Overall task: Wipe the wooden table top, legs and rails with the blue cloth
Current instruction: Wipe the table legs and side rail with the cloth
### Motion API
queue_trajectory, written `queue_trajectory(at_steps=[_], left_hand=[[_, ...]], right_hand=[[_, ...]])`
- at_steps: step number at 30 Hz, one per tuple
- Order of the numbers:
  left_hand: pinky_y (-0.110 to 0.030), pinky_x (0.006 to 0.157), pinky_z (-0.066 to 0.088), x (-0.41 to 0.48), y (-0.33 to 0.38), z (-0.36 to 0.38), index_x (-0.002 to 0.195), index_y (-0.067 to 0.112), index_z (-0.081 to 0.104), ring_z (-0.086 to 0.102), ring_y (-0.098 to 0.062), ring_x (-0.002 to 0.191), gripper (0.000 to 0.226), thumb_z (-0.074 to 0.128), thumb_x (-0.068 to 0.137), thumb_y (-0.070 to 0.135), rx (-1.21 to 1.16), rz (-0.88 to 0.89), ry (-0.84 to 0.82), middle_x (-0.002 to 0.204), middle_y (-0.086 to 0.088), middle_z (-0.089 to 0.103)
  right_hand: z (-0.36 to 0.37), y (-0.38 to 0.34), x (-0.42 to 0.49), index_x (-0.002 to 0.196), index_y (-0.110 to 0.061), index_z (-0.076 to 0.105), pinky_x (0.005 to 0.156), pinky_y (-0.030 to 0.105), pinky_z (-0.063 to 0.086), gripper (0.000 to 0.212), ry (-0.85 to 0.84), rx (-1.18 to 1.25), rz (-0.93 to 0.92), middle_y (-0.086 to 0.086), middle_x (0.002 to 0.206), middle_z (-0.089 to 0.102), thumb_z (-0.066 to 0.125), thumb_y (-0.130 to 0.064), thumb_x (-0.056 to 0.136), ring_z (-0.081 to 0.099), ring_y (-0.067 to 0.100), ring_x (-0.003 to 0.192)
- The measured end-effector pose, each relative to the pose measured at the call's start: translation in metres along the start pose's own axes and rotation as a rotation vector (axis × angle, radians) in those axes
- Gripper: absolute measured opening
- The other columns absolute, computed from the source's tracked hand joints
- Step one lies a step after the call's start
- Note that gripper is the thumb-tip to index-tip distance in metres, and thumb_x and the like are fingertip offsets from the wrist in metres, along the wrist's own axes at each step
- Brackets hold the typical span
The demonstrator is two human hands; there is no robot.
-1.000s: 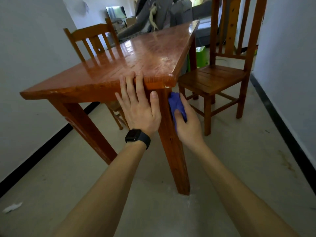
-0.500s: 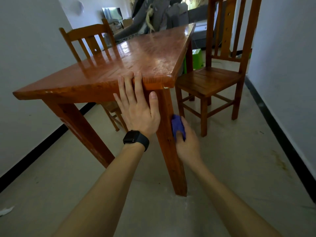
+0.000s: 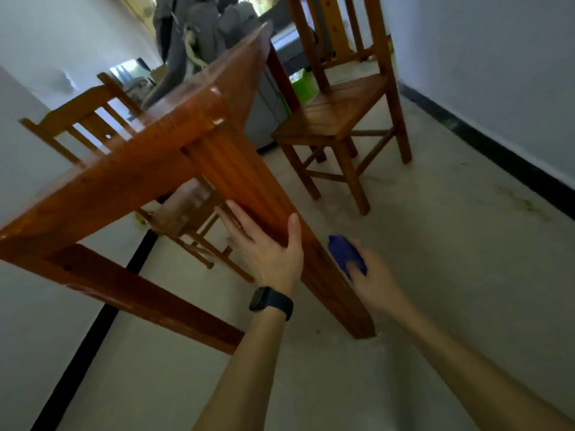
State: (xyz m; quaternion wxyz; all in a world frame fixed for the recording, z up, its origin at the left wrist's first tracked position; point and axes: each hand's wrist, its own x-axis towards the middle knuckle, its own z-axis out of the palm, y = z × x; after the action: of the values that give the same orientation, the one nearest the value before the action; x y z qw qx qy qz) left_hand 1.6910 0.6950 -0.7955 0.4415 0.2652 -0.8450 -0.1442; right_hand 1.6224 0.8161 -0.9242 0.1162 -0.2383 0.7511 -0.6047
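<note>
Our right hand [image 3: 375, 283] grips the bunched blue cloth [image 3: 347, 255], fingers curled over it, and holds it against the right face of the wooden table's [image 3: 130, 178] nearest leg [image 3: 280, 231], low down and not far above the floor [image 3: 435, 275]. Our left hand [image 3: 264, 247] is spread flat against the opposite face of the same leg, thumb hooked over its front edge, grasping nothing else; a black smartwatch [image 3: 270, 301] sits on that wrist. Above the hands the leg climbs to the table's near right corner, where the front rail [image 3: 93, 194] meets it under the glossy top. A second leg [image 3: 149, 300] slants down at the near left corner. Past the table's right edge stands a wooden chair [image 3: 339, 119], its seat bare, and a second chair [image 3: 84, 119] shows behind the left edge. A green box [image 3: 300, 84] sits on the floor beyond the far leg; whether it holds anything we cannot tell. The picture is tilted and slightly blurred.
</note>
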Motion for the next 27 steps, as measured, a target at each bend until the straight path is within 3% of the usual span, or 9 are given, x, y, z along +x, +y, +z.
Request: queue_trajectory(at_steps=[4, 6, 9, 12, 14, 17, 21, 24, 27], left_hand=[[-0.026, 0.122, 0.0, -0.026, -0.017, 0.027, 0.153, 0.018, -0.018, 0.006, -0.021, 0.151, 0.096, 0.05, 0.095, 0.052, -0.117, 0.078, -0.032, 0.165, -0.01, -0.002], [-0.013, 0.117, -0.004, -0.027, -0.019, 0.033, 0.153, 0.003, -0.011, 0.0, -0.018, 0.151, 0.092, 0.051, 0.098, 0.042, -0.119, 0.105, 0.012, 0.164, -0.017, -0.004], [-0.015, 0.116, -0.01, -0.031, -0.017, 0.037, 0.151, -0.005, -0.008, -0.013, -0.001, 0.145, 0.09, 0.052, 0.099, 0.037, -0.071, 0.099, 0.019, 0.162, -0.023, -0.009], [-0.016, 0.114, -0.014, -0.034, -0.012, 0.037, 0.15, -0.008, -0.007, -0.02, 0.012, 0.139, 0.09, 0.048, 0.1, 0.04, -0.02, 0.109, 0.036, 0.161, -0.026, -0.008], [-0.032, 0.121, -0.005, -0.034, -0.008, 0.037, 0.151, -0.008, -0.005, -0.014, 0.006, 0.143, 0.088, 0.047, 0.1, 0.041, -0.003, 0.076, 0.058, 0.161, -0.025, -0.007], [-0.057, 0.116, 0.019, -0.04, -0.007, 0.039, 0.153, -0.005, -0.003, 0.018, -0.035, 0.147, 0.084, 0.044, 0.102, 0.043, 0.053, 0.05, 0.049, 0.161, -0.026, -0.006], [-0.047, 0.117, 0.015, -0.046, -0.012, 0.037, 0.153, -0.004, -0.002, 0.021, -0.041, 0.143, 0.085, 0.047, 0.102, 0.042, 0.083, 0.058, 0.013, 0.161, -0.025, -0.006], [-0.03, 0.115, 0.01, -0.047, -0.009, 0.034, 0.152, -0.005, -0.002, 0.012, -0.032, 0.143, 0.085, 0.049, 0.102, 0.04, 0.064, 0.068, 0.007, 0.161, -0.027, -0.005], [-0.032, 0.116, 0.017, -0.049, -0.008, 0.033, 0.153, -0.003, -0.003, 0.011, -0.03, 0.144, 0.086, 0.049, 0.102, 0.042, 0.041, 0.065, -0.01, 0.161, -0.025, -0.005]], right_hand=[[0.015, -0.055, 0.014, 0.148, -0.034, 0.034, 0.097, 0.004, 0.032, 0.051, 0.068, 0.171, -0.282, -0.02, 0.134, 0.04, 0.047, -0.02, 0.101, 0.037, -0.017, 0.119], [0.038, -0.023, 0.009, 0.15, -0.024, 0.036, 0.099, 0.005, 0.029, 0.052, 0.08, 0.098, -0.279, -0.009, 0.137, 0.042, 0.047, -0.013, 0.101, 0.042, -0.008, 0.121], [0.048, 0.073, -0.016, 0.153, -0.024, 0.029, 0.097, 0.026, 0.041, 0.06, -0.163, -0.167, 0.164, 0.014, 0.139, 0.049, 0.047, -0.013, 0.097, 0.054, 0.029, 0.119], [0.033, 0.119, -0.04, 0.153, -0.026, 0.027, 0.091, 0.032, 0.046, 0.063, -0.382, -0.259, 0.396, 0.015, 0.136, 0.051, 0.046, -0.013, 0.094, 0.056, 0.031, 0.114], [0.031, 0.108, -0.032, 0.153, -0.026, 0.027, 0.096, 0.033, 0.042, 0.06, -0.144, -0.142, 0.305, 0.015, 0.142, 0.045, 0.044, -0.014, 0.097, 0.052, 0.031, 0.118], [0.04, 0.058, -0.013, 0.153, -0.034, 0.024, 0.103, 0.035, 0.042, 0.056, 0.161, 0.068, 0.051, 0.007, 0.149, 0.034, 0.042, -0.019, 0.101, 0.047, 0.022, 0.124], [0.078, 0.044, -0.01, 0.152, -0.04, 0.019, 0.102, 0.038, 0.045, 0.06, 0.192, 0.023, -0.189, 0.004, 0.151, 0.033, 0.043, -0.02, 0.101, 0.044, 0.024, 0.129], [0.1, 0.11, -0.025, 0.152, -0.036, 0.022, 0.103, 0.041, 0.044, 0.065, 0.129, -0.059, 0.069, 0.01, 0.146, 0.04, 0.045, -0.013, 0.096, 0.051, 0.032, 0.122], [0.085, 0.172, -0.045, 0.151, -0.028, 0.028, 0.092, 0.035, 0.047, 0.058, -0.223, -0.197, 0.486, 0.014, 0.136, 0.052, 0.045, -0.018, 0.096, 0.058, 0.033, 0.11]])
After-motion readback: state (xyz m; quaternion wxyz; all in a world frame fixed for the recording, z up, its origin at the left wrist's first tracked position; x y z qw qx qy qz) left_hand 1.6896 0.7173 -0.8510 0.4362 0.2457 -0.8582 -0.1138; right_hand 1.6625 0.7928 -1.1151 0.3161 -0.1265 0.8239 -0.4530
